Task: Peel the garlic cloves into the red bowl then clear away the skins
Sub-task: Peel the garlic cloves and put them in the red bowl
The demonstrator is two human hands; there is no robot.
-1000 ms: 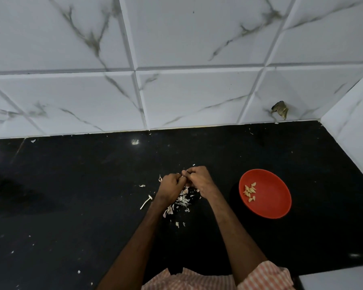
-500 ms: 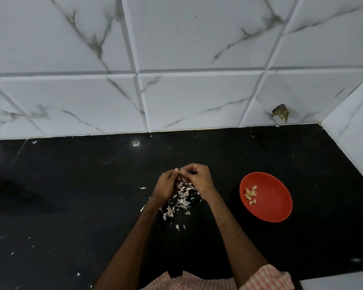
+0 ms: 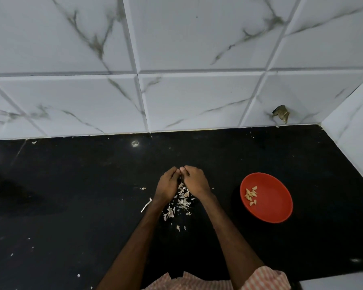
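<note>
My left hand [image 3: 168, 185] and my right hand [image 3: 194, 181] meet fingertip to fingertip above the black counter, fingers curled together around something small that stays hidden between them, likely a garlic clove. Under and just behind the hands lies a heap of pale garlic skins [image 3: 181, 203]. To the right sits the red bowl [image 3: 277, 208], with several peeled cloves [image 3: 250, 194] on its left side.
A thin pale garlic stem [image 3: 146, 205] lies left of the skins, with stray flakes nearby. The marble-tiled wall [image 3: 176, 101] closes the counter at the back and on the right. A dark scrap [image 3: 281, 116] clings to the wall base at the back right.
Both hands have lifted slightly and shifted a little away from me, still pressed together. More skins show beneath them. The bowl has not moved.
</note>
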